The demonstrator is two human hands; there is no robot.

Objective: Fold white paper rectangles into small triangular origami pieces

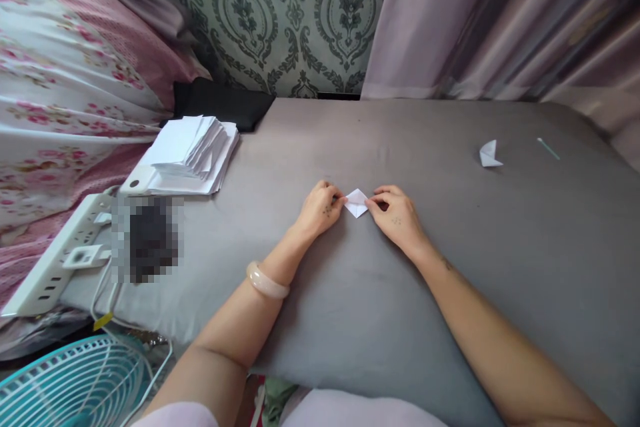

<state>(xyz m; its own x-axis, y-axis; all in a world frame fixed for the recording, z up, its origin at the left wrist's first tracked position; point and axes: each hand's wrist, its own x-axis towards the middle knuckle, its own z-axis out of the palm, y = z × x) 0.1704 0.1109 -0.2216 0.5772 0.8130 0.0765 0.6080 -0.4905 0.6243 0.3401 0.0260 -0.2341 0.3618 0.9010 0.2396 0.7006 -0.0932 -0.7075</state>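
A small piece of folded white paper (357, 203), diamond-shaped with a crease across it, is between my two hands over the grey cloth surface. My left hand (321, 205) pinches its left corner between thumb and fingers. At the opposite corner, my right hand (397, 215) grips the paper the same way, its other fingers curled. A pale bangle (267, 281) circles my left forearm. Farther right, a folded paper shape (490, 154) with raised points stands on the cloth.
Stacked white paper sheets (193, 153) lie at the left, near a black flat item (227, 101). A white power strip (55, 260) with cables runs along the left edge, above a teal fan (75, 380). A thin green stick (549, 149) lies far right.
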